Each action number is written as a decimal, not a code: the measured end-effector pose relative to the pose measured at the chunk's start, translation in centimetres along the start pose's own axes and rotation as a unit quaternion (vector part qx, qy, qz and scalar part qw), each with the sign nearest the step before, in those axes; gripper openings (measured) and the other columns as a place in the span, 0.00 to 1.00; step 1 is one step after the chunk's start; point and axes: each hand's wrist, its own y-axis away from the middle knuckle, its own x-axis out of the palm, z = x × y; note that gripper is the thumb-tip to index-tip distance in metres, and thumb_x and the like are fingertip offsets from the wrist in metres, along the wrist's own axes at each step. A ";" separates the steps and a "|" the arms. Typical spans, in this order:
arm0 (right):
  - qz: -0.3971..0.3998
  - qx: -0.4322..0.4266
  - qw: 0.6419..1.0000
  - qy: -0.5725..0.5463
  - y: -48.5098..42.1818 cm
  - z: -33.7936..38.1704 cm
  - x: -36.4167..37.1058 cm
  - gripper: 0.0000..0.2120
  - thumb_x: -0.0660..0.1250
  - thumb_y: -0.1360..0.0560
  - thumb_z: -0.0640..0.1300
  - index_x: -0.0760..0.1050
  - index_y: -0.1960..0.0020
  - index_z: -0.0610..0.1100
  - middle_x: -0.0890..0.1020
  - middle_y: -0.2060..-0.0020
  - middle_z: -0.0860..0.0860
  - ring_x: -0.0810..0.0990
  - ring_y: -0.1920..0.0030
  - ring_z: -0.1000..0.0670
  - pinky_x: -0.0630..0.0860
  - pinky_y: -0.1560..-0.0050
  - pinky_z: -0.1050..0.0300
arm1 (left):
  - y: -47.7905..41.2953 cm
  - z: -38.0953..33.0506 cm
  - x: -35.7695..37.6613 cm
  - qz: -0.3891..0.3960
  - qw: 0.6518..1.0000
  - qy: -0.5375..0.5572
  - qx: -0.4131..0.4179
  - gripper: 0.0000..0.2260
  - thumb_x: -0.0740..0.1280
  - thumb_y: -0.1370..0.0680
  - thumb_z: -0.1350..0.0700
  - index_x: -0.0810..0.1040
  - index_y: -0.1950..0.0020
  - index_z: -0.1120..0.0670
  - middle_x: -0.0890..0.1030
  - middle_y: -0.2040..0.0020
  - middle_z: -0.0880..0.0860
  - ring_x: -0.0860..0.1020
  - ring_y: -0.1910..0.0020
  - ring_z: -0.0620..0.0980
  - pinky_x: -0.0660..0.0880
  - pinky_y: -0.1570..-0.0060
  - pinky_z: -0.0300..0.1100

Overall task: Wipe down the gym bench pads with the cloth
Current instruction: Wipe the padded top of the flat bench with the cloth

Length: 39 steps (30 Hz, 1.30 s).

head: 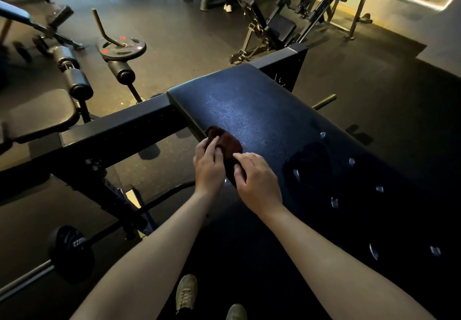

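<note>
Cloth (225, 142): dark red, bunched, lying on the left edge of the worktop pad (262, 110), centre frame. Left grip (208, 167) pinches the cloth's left side, fingers curled. Right grip (257, 180) grasps the cloth's near end, index finger on top. Dark patch and bright specks on pad, right of the grips. Weight plate (121, 48) upper left, dumbbell (71, 252) lower left, shoes (185, 292) bottom centre.

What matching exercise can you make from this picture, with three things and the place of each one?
Things:
1. cloth
2. weight plate
3. shoes

Places:
A. at the bottom edge, on the floor
B. on the bench pad, held by the left hand and the right hand
C. upper left, a bent bar in its hole

Pairs: 1-B, 2-C, 3-A
</note>
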 end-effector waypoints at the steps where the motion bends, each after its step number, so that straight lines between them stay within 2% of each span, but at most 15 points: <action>1: -0.001 0.014 1.000 -0.015 0.0 0.0 -0.1 0.16 0.63 0.21 0.45 0.77 0.35 0.45 0.81 0.41 0.51 0.75 0.37 0.49 0.73 0.36 0.51 | 0.6 -0.3 0.4 0.000 1.000 0.002 -0.007 0.16 0.59 0.15 0.55 0.75 0.28 0.51 0.67 0.26 0.52 0.64 0.30 0.54 0.53 0.32 0.35; 3: -0.002 0.028 0.999 -0.033 0.2 0.0 -0.4 0.16 0.63 0.21 0.44 0.77 0.35 0.44 0.80 0.41 0.50 0.74 0.37 0.48 0.73 0.37 0.52 | 2.8 -0.6 1.0 0.007 1.000 0.015 -0.001 0.16 0.58 0.15 0.54 0.75 0.29 0.48 0.68 0.27 0.48 0.63 0.34 0.49 0.53 0.34 0.32; 6: -0.009 0.026 0.999 -0.036 1.2 -0.2 -1.0 0.15 0.62 0.22 0.45 0.79 0.38 0.43 0.80 0.44 0.49 0.76 0.41 0.48 0.74 0.39 0.51 | 6.4 -0.5 1.0 0.028 0.999 0.034 0.030 0.16 0.58 0.15 0.53 0.75 0.29 0.43 0.68 0.30 0.42 0.62 0.37 0.42 0.51 0.38 0.21; 8: -0.019 0.032 0.999 -0.036 1.9 -0.7 -1.3 0.15 0.62 0.22 0.46 0.79 0.39 0.44 0.80 0.45 0.50 0.76 0.43 0.47 0.74 0.40 0.51 | 7.4 -0.2 0.7 0.044 0.997 0.031 0.053 0.16 0.59 0.16 0.53 0.76 0.29 0.44 0.68 0.32 0.43 0.65 0.35 0.44 0.53 0.34 0.25; 12: -0.014 0.028 0.999 -0.017 1.9 -0.8 -1.2 0.17 0.62 0.21 0.47 0.78 0.36 0.44 0.79 0.43 0.50 0.75 0.41 0.47 0.74 0.39 0.51 | 4.8 -0.1 0.1 0.037 0.997 0.010 0.060 0.16 0.60 0.16 0.53 0.76 0.29 0.49 0.69 0.30 0.49 0.68 0.31 0.51 0.61 0.28 0.42; 14: -0.003 0.018 1.000 -0.001 1.5 -0.6 -1.0 0.17 0.63 0.21 0.47 0.77 0.34 0.46 0.79 0.43 0.51 0.74 0.40 0.48 0.73 0.39 0.52 | 3.4 -0.4 0.1 0.028 0.999 0.004 0.027 0.17 0.60 0.15 0.53 0.74 0.27 0.50 0.67 0.26 0.50 0.64 0.29 0.51 0.57 0.29 0.41; 17: -0.001 0.023 1.000 -0.001 1.4 -0.5 -0.9 0.17 0.64 0.21 0.47 0.78 0.34 0.45 0.79 0.42 0.50 0.74 0.40 0.48 0.73 0.40 0.52 | 4.1 -1.1 1.0 0.025 1.000 0.009 -0.011 0.17 0.57 0.15 0.50 0.73 0.26 0.46 0.65 0.25 0.46 0.62 0.30 0.50 0.56 0.34 0.38; 20: -0.013 0.055 0.998 -0.022 1.9 -0.7 -1.4 0.14 0.64 0.20 0.45 0.79 0.38 0.41 0.78 0.44 0.48 0.75 0.42 0.47 0.74 0.41 0.52 | 7.0 -1.6 1.5 0.032 0.999 0.021 0.015 0.18 0.56 0.16 0.47 0.74 0.28 0.41 0.67 0.27 0.41 0.62 0.35 0.47 0.56 0.37 0.32; 22: -0.023 0.055 0.998 -0.018 2.6 -1.1 -1.7 0.14 0.64 0.21 0.44 0.80 0.40 0.39 0.78 0.46 0.47 0.75 0.44 0.46 0.72 0.41 0.55 | 8.5 -1.3 1.5 0.038 0.999 0.017 0.028 0.17 0.58 0.16 0.52 0.73 0.28 0.42 0.68 0.28 0.42 0.62 0.37 0.46 0.58 0.36 0.35; 24: -0.018 0.045 0.999 -0.007 3.3 -1.3 -1.9 0.15 0.64 0.22 0.45 0.79 0.39 0.40 0.78 0.46 0.46 0.75 0.44 0.46 0.72 0.41 0.54 | 8.4 -0.9 1.2 0.031 0.998 0.022 0.040 0.17 0.61 0.17 0.55 0.73 0.28 0.44 0.71 0.29 0.44 0.64 0.39 0.44 0.61 0.35 0.39; 27: 0.003 0.038 0.999 0.001 3.0 -1.1 -2.0 0.17 0.64 0.21 0.46 0.77 0.35 0.42 0.77 0.43 0.47 0.74 0.41 0.46 0.73 0.40 0.51 | 6.1 -1.3 0.7 0.007 0.998 0.038 0.054 0.20 0.64 0.18 0.58 0.71 0.27 0.45 0.73 0.32 0.46 0.66 0.38 0.42 0.61 0.37 0.37; 30: 0.019 0.021 1.000 0.010 2.4 -0.8 -1.8 0.19 0.64 0.21 0.47 0.76 0.32 0.42 0.77 0.41 0.47 0.73 0.39 0.46 0.72 0.38 0.50 | 4.3 -1.9 0.8 0.017 0.999 0.002 0.040 0.18 0.62 0.17 0.55 0.72 0.27 0.43 0.72 0.32 0.45 0.64 0.38 0.45 0.63 0.38 0.41; 33: 0.002 0.043 0.999 -0.025 2.8 -1.1 -2.1 0.18 0.64 0.21 0.46 0.76 0.33 0.41 0.77 0.41 0.47 0.74 0.40 0.46 0.71 0.38 0.52 | 5.7 -1.9 1.5 0.036 0.999 -0.011 0.037 0.16 0.60 0.16 0.51 0.75 0.29 0.44 0.69 0.31 0.43 0.64 0.37 0.47 0.67 0.37 0.44; 36: -0.035 0.053 0.998 -0.028 3.8 -1.4 -2.6 0.17 0.63 0.22 0.44 0.78 0.36 0.39 0.78 0.44 0.46 0.76 0.43 0.45 0.72 0.39 0.51 | 8.7 -1.7 2.1 0.043 0.997 -0.018 0.057 0.18 0.57 0.17 0.46 0.74 0.28 0.42 0.68 0.30 0.40 0.62 0.38 0.44 0.63 0.37 0.38; 39: -0.041 0.051 0.998 -0.014 4.6 -1.5 -2.7 0.16 0.63 0.22 0.43 0.77 0.37 0.39 0.77 0.45 0.46 0.75 0.44 0.45 0.73 0.40 0.51 | 9.9 -1.2 2.1 0.043 0.996 -0.017 0.081 0.17 0.61 0.18 0.49 0.75 0.29 0.44 0.69 0.30 0.43 0.61 0.39 0.41 0.61 0.36 0.35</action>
